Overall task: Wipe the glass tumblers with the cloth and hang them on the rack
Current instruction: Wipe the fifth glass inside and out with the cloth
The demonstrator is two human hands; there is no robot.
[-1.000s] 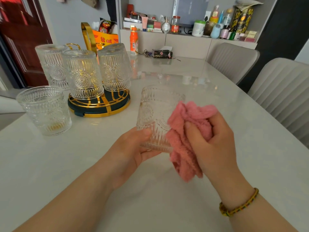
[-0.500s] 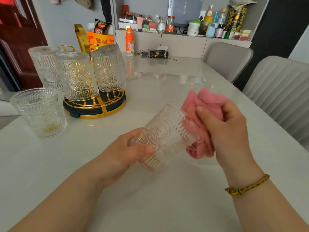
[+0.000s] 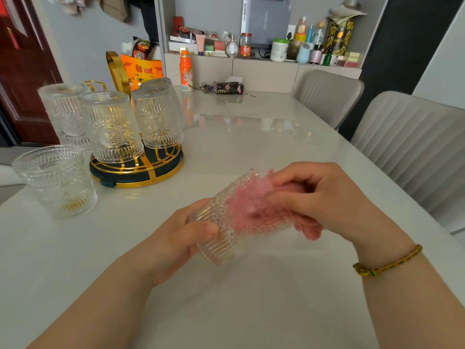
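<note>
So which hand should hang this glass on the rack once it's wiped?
Probably the left hand. It grips the glass by its base, and the rack stands on that side. The right hand is busy holding the pink cloth inside the glass.

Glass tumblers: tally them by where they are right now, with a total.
Hung tumblers on the rack: 3
Upright tumbler on the table: 1
Held tumbler in the left hand, cloth pushed inside by the right hand: 1
Total: 5
</note>
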